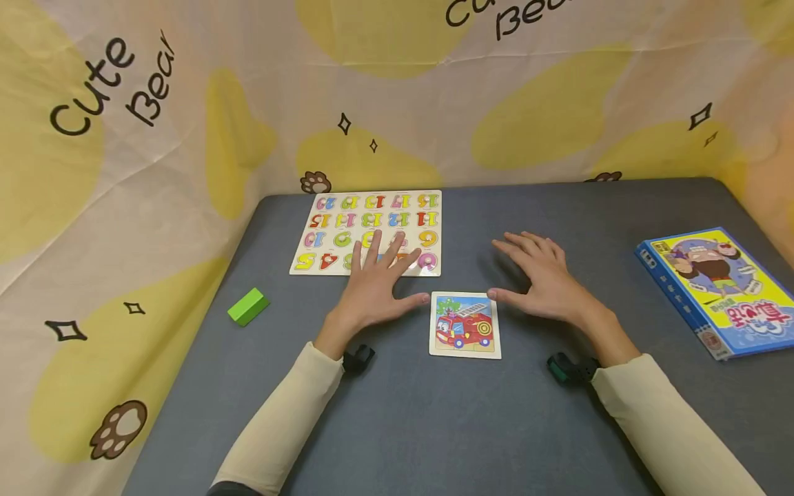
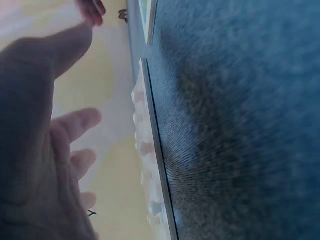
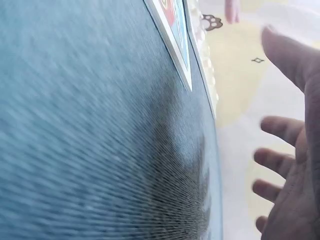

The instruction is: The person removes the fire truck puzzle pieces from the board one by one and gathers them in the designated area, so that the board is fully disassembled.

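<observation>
A small square picture puzzle (image 1: pixel 464 325) showing a red fire truck lies flat on the grey table, between the two hands. My left hand (image 1: pixel 377 284) hovers with fingers spread, its thumb near the puzzle's left edge and its fingertips in front of the number board (image 1: pixel 372 220). On the other side, my right hand (image 1: pixel 546 279) is raised above the table, fingers extended, thumb close to the puzzle's upper right corner. Neither hand holds anything. In both wrist views, a gap shows between the hand and the tabletop. Some numbers on the board are hidden by the left fingers.
A green block (image 1: pixel 248 306) lies at the left side of the table. At the right edge rests a blue and yellow box (image 1: pixel 722 289). A patterned cloth (image 1: pixel 384 96) hangs behind the table and along its left side.
</observation>
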Demonstrator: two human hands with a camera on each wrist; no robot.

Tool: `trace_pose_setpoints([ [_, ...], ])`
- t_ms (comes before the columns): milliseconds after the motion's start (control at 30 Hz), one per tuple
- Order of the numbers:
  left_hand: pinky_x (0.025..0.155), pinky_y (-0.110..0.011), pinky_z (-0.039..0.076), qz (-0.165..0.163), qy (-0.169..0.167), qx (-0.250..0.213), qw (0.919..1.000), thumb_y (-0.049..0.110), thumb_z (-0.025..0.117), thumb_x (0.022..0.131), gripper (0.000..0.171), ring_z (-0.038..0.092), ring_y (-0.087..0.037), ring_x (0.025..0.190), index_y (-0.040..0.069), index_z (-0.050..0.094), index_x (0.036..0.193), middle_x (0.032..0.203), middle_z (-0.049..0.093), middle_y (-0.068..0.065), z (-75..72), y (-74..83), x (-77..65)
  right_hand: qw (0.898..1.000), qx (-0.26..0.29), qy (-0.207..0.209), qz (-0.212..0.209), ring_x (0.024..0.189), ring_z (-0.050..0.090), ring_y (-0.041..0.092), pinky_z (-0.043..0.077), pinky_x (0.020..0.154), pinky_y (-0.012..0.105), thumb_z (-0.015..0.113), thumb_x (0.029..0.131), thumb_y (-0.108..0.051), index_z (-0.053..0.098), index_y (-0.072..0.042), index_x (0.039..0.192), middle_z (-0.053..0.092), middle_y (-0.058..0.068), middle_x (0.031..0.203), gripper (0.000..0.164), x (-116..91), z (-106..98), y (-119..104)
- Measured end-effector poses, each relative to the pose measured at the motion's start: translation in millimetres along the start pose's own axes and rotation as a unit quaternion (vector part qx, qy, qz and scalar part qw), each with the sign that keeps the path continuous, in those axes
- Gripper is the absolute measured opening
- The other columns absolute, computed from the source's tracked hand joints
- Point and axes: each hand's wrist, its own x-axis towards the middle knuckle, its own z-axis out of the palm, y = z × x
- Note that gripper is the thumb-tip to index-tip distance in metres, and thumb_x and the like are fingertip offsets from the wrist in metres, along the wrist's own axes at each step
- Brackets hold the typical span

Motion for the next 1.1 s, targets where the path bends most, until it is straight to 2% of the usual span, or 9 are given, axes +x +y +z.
trace_pose_setpoints([
  [267,0.124,-0.062,-0.005,0.075,-0.058,-0.017,0.9953,0.079,0.065,0.078,0.096,-0.005,-0.032,0.161,0.032,0.04,0.158,0.173,0.015,0.005,5.4,4.7,-11.7,0.998,0.023,-0.058,-0.029,0.141,0.032,0.038,0.018,0.11,0.065,0.083,0.077,-0.055,0.051,-0.017,0.15,0.044,0.014,0.155,0.088,-7.7,9.6,-8.4],
  [400,0.125,-0.06,-0.005,0.091,-0.091,-0.034,0.9911,0.079,0.073,0.071,0.106,-0.006,-0.031,0.161,0.03,0.039,0.158,0.173,0.014,0.004,8.0,8.8,-15.0,0.996,0.022,-0.078,-0.033,0.138,0.034,0.036,0.022,0.105,0.062,0.085,0.071,-0.06,0.055,-0.019,0.147,0.047,0.013,0.151,0.091,-9.2,15.8,-12.5],
  [500,0.126,-0.058,-0.006,0.097,-0.108,-0.032,0.9889,0.081,0.076,0.066,0.114,-0.009,-0.03,0.161,0.029,0.037,0.159,0.173,0.01,0.005,10.3,11.8,-15.6,0.995,0.018,-0.095,-0.034,0.14,0.032,0.037,0.021,0.105,0.063,0.086,0.066,-0.067,0.054,-0.02,0.147,0.043,0.014,0.154,0.099,-11.8,19.6,-14.9],
  [733,0.126,-0.058,-0.006,0.111,-0.098,-0.021,0.9888,0.079,0.079,0.064,0.115,-0.008,-0.031,0.161,0.025,0.04,0.158,0.174,0.009,0.002,12.3,14.4,-15.5,0.991,0.022,-0.128,-0.037,0.15,0.016,0.046,0.013,0.11,0.071,0.09,0.056,-0.07,0.044,-0.017,0.154,0.027,0.019,0.165,0.12,-19.2,22.3,-18.6],
  [967,0.126,-0.058,-0.004,0.124,-0.087,-0.024,0.9882,0.079,0.078,0.065,0.114,-0.005,-0.035,0.16,0.023,0.041,0.157,0.174,0.009,0.0,11.6,14.9,-12.7,0.991,0.018,-0.128,-0.041,0.152,0.013,0.046,0.013,0.11,0.071,0.09,0.058,-0.068,0.042,-0.017,0.154,0.026,0.019,0.165,0.119,-20.0,23.4,-16.4],
  [1100,0.126,-0.056,-0.006,0.122,-0.089,-0.019,0.9884,0.08,0.075,0.067,0.112,-0.005,-0.033,0.161,0.025,0.04,0.158,0.174,0.009,0.001,14.0,15.4,-7.6,0.991,0.02,-0.127,-0.035,0.152,0.013,0.046,0.012,0.11,0.071,0.09,0.059,-0.067,0.043,-0.017,0.154,0.026,0.019,0.165,0.117,-18.8,22.5,-12.3],
])
